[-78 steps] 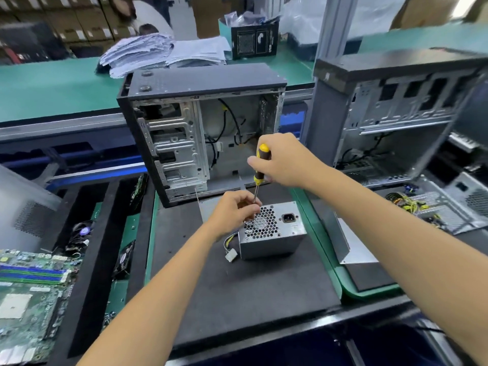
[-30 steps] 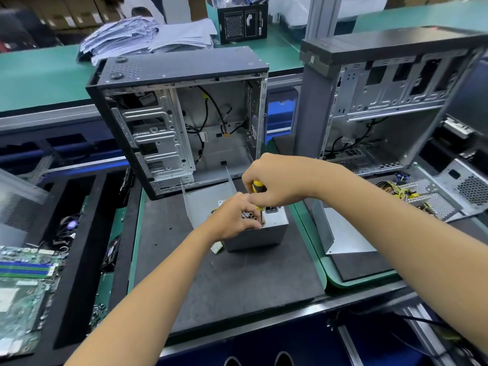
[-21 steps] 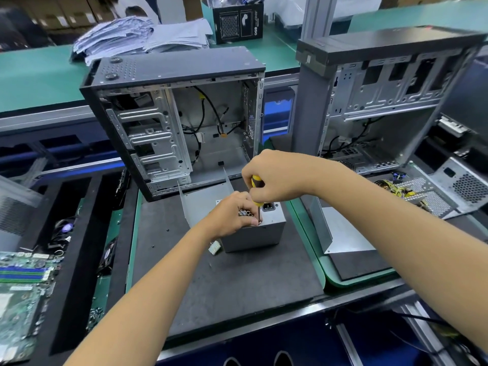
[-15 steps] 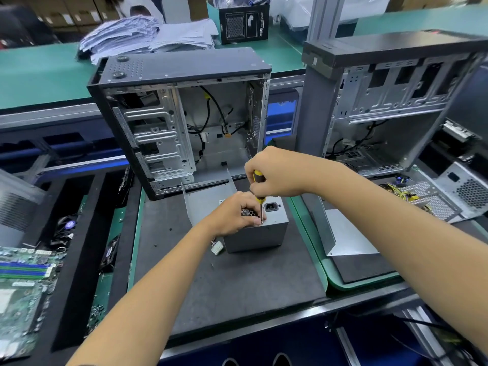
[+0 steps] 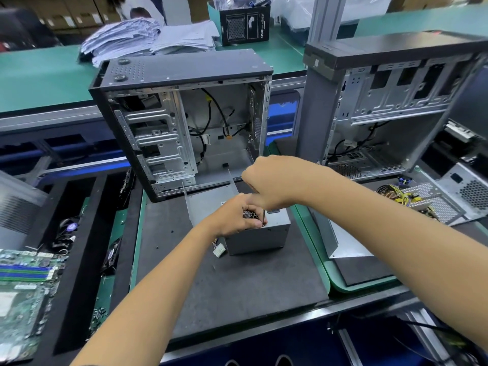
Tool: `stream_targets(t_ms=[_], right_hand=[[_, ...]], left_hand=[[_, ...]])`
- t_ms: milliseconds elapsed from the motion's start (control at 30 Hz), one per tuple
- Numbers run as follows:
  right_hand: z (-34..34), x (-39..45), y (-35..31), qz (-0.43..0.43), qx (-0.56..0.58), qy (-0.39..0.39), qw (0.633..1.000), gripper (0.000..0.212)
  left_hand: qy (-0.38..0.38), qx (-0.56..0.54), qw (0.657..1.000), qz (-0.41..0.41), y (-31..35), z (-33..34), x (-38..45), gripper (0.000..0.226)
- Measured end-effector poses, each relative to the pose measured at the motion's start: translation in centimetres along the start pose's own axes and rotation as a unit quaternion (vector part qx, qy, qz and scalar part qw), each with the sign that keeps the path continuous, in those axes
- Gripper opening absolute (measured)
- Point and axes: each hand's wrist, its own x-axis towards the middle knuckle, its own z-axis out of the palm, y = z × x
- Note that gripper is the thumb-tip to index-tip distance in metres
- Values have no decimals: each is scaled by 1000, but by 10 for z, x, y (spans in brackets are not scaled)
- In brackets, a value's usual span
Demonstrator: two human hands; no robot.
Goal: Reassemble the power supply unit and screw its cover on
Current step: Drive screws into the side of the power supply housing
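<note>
left hand (image 5: 239, 217) grips power supply (image 5: 260, 233) | right hand (image 5: 269, 184) fisted, contents hidden | box (image 5: 247, 25) reads "850"

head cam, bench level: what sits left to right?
Motherboard → open black PC case → power supply unit, with left hand and right hand on it → second open case → loose grey PSU at the right edge.

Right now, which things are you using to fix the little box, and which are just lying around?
Using: power supply unit, left hand, right hand.
Lying around: open computer case, second case, circuit board, paper stack.
</note>
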Motion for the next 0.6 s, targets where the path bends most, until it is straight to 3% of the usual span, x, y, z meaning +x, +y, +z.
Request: stream_targets(t_ms=[100,200,300,367,500,600], right_hand=[[-9,-2,3,-26,48,-82,995,14],[-12,0,4,-37,36,-44,998,3],[-7,1,2,-9,-7,19,1000,32],[-3,1,-2,-10,-53,31,998,36],[-4,-1,-1,4,-38,-45,998,10],[-10,-4,1,-22,10,-63,998,14]], left_hand=[[-1,22,1000,-14,-4,-2,2,29],[-18,30,999,-19,-5,-4,4,10],[-26,24,999,-21,-1,-5,5,10],[-27,10,999,-31,1,-4,5,20],[-19,14,999,-31,-1,-5,3,6],[-17,24,999,-33,-1,-7,3,12]])
